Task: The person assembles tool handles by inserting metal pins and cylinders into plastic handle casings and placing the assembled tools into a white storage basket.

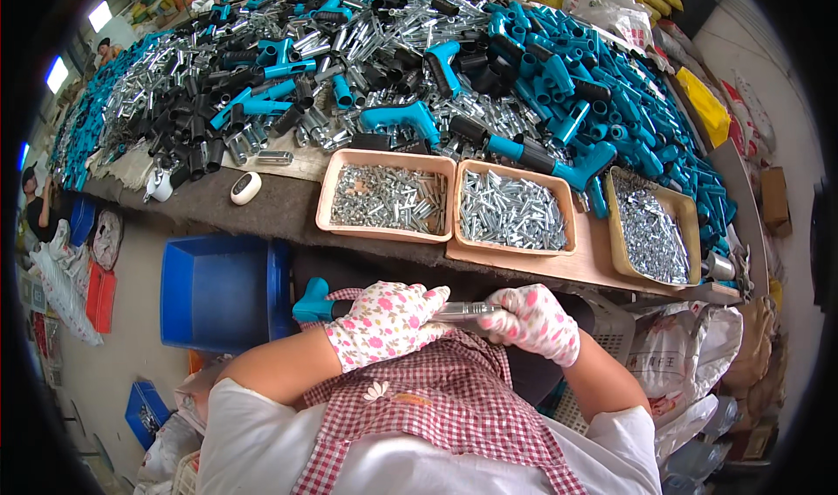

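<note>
Across my lap lies a pistol-shaped tool with a teal grip point(312, 303) at its left end and a shiny metal tube point(463, 312) running to the right. My left hand point(388, 320), in a white glove with pink flowers, is closed around its middle, hiding part of the body. My right hand point(534, 325), gloved alike, has its fingers wrapped on the tube's right end, which they cover. Beyond my hands, a left tray point(384, 232), a middle tray point(511, 247) and a right tray point(619, 246) hold small metal parts.
A large pile of teal grips point(401, 120), black sleeves and metal tubes covers the bench. A small white oval device point(246, 189) sits at its front edge. A blue bin point(170, 294) stands left of me; white sacks point(681, 347) lie right. Other people are across the bench.
</note>
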Action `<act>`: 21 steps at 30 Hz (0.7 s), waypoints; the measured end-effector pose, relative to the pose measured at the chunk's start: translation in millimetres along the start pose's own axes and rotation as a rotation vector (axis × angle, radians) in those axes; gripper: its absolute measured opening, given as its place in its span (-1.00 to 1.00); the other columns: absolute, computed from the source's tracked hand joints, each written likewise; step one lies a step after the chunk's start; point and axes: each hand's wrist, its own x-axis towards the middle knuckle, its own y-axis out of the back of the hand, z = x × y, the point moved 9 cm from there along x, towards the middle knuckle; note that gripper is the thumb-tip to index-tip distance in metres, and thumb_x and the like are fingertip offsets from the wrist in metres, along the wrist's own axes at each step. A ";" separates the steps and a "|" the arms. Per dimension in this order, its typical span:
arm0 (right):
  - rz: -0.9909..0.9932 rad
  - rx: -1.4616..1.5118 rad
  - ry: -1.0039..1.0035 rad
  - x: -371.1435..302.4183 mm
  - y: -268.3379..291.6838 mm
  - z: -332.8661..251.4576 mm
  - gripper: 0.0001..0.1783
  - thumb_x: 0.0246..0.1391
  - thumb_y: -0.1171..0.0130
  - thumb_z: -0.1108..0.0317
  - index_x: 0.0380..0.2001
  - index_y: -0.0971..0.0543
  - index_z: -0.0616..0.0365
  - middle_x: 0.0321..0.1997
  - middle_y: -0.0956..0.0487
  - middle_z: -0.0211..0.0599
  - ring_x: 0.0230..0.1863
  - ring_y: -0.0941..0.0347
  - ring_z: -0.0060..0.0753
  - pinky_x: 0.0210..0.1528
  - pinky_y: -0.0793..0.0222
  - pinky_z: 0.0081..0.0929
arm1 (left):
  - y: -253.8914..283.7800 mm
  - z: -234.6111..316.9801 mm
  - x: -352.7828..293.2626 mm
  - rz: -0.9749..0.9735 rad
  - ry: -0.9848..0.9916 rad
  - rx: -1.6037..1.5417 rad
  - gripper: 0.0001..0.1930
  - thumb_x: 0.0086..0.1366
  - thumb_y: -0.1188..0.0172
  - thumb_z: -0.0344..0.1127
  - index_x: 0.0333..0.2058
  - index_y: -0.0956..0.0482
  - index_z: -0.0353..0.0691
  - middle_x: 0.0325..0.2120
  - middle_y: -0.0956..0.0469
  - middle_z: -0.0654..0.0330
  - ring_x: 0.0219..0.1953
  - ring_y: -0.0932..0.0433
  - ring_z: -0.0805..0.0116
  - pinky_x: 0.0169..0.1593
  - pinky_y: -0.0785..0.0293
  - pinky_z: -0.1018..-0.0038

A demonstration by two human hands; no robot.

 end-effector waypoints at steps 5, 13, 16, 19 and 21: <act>0.314 -0.157 0.262 -10.5 16.1 -20.1 -0.36 -0.04 -0.34 -0.01 -0.01 -0.51 0.25 -0.37 -0.62 -0.16 -0.36 -0.58 -0.15 -0.29 -0.47 -0.31 | -3.6 -5.1 -1.5 0.070 -0.037 -0.040 -0.43 0.24 -0.15 0.11 0.04 -0.47 -0.22 -0.32 -0.59 0.05 -0.27 -0.60 0.07 -0.19 -0.52 0.19; 0.018 0.121 -0.038 -3.7 -7.3 19.6 -0.38 0.08 -0.19 -0.16 -0.10 -0.55 0.22 -0.39 -0.63 -0.13 -0.31 -0.60 -0.09 -0.25 -0.48 -0.31 | -9.7 -2.8 -0.1 -0.019 -0.015 0.005 -0.44 0.25 -0.11 0.13 0.06 -0.46 -0.16 -0.31 -0.59 0.04 -0.26 -0.60 0.06 -0.20 -0.53 0.17; 0.374 -0.305 0.412 -7.0 10.3 -41.5 -0.41 -0.01 -0.32 0.02 -0.06 -0.53 0.28 -0.28 -0.64 -0.10 -0.29 -0.59 -0.07 -0.20 -0.50 -0.32 | -10.3 -3.5 1.2 0.002 -0.013 -0.008 -0.44 0.24 -0.13 0.12 0.06 -0.46 -0.15 -0.31 -0.59 0.04 -0.26 -0.61 0.06 -0.21 -0.53 0.16; 0.129 0.034 0.108 0.9 -5.0 -2.7 -0.49 0.06 -0.24 -0.04 -0.21 -0.58 0.24 -0.35 -0.65 -0.13 -0.33 -0.59 -0.09 -0.27 -0.49 -0.30 | -7.9 1.3 1.4 -0.049 0.002 0.009 -0.45 0.23 -0.14 0.12 0.05 -0.47 -0.16 -0.31 -0.59 0.04 -0.27 -0.61 0.06 -0.21 -0.53 0.17; -0.091 0.512 -0.370 -7.1 -27.0 35.3 -0.46 0.14 -0.14 -0.12 -0.32 -0.58 0.24 -0.43 -0.62 -0.07 -0.35 -0.58 -0.03 -0.26 -0.48 -0.27 | -11.7 -0.4 0.5 -0.085 0.005 0.013 -0.44 0.23 -0.14 0.13 0.04 -0.47 -0.16 -0.31 -0.59 0.04 -0.27 -0.61 0.06 -0.21 -0.53 0.17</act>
